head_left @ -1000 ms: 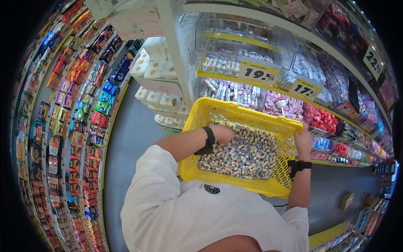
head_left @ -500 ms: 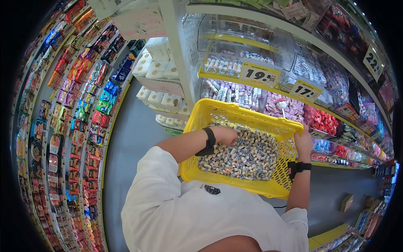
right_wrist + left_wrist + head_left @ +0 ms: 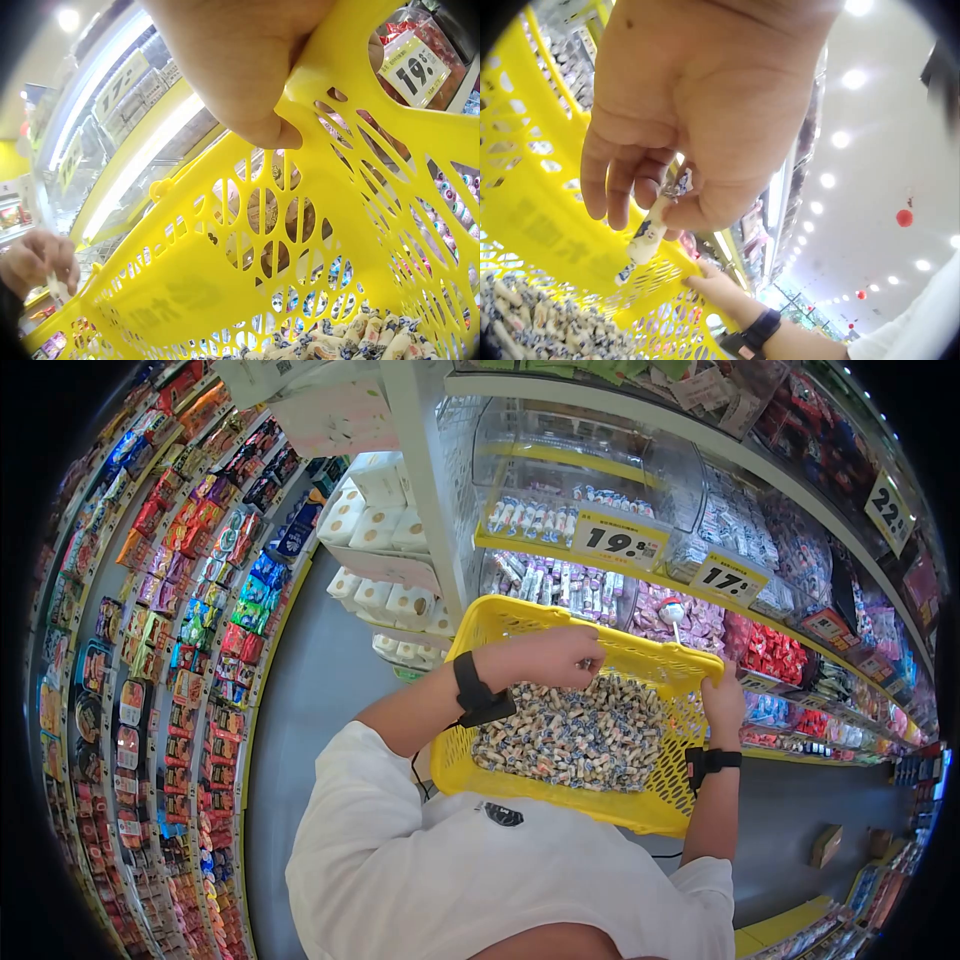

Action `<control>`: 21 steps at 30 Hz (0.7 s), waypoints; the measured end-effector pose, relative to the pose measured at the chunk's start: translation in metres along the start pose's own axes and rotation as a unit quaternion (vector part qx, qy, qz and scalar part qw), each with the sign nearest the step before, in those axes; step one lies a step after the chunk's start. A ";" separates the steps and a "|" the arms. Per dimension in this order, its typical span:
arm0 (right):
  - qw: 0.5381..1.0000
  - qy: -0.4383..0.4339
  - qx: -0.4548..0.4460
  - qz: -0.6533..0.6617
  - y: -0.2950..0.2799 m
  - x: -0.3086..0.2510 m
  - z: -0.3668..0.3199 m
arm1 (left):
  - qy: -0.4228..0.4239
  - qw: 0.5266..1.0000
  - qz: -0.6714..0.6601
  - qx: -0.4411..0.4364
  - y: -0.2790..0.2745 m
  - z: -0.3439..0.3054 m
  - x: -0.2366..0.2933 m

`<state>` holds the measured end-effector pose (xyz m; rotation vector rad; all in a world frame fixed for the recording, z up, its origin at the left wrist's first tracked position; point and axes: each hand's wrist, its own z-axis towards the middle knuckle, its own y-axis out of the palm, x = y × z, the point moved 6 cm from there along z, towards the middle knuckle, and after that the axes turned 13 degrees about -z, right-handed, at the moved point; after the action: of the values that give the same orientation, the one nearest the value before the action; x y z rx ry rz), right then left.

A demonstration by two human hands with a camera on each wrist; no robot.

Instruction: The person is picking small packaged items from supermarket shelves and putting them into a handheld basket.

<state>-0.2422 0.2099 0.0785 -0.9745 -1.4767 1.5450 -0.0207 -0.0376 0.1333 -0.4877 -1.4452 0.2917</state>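
Note:
My left hand [image 3: 540,657] is over the far left part of a yellow plastic basket [image 3: 560,622], above the candies. In the left wrist view its thumb and fingers pinch one wrapped candy [image 3: 646,238], white with blue-printed twisted ends. My right hand [image 3: 722,700] grips the basket's rim at the far right corner, thumb on the inner side as the right wrist view shows. Many similar wrapped candies [image 3: 585,735] cover the basket's bottom. A black strap with a small camera sits on each wrist.
Beyond the basket stands a shelf of candy bins [image 3: 560,575] with price tags [image 3: 618,538]. White boxed goods [image 3: 385,525] are stacked at its left end. Shelves of packaged snacks [image 3: 190,660] line the left side, across a grey floor [image 3: 300,690]. A small box [image 3: 826,844] lies on the floor at right.
My left hand has risen from among the candies and moved slightly right and away from my body, with a candy between its fingers. The right hand keeps its grip on the rim.

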 end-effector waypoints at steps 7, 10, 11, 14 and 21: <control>1.000 -0.007 0.011 -0.003 0.000 0.000 0.000 | 0.101 0.982 -0.034 0.153 -0.080 -0.011 0.074; 1.000 -0.002 0.006 -0.002 0.001 0.001 0.000 | 0.101 0.973 -0.041 0.203 -0.105 -0.016 0.095; 1.000 -0.001 0.005 -0.002 0.001 0.001 0.000 | 0.096 0.971 -0.043 0.215 -0.112 -0.017 0.099; 1.000 0.001 0.003 -0.004 -0.002 -0.001 -0.002 | 0.093 0.961 -0.105 0.238 -0.131 -0.014 0.105; 0.999 -0.008 0.030 -0.010 0.001 -0.001 -0.002 | 0.078 0.962 -0.094 0.245 -0.182 0.010 0.096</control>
<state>-0.2400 0.2098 0.0777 -0.9129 -1.4389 1.5763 -0.0376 -0.1486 0.3065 0.0311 -1.1995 0.4324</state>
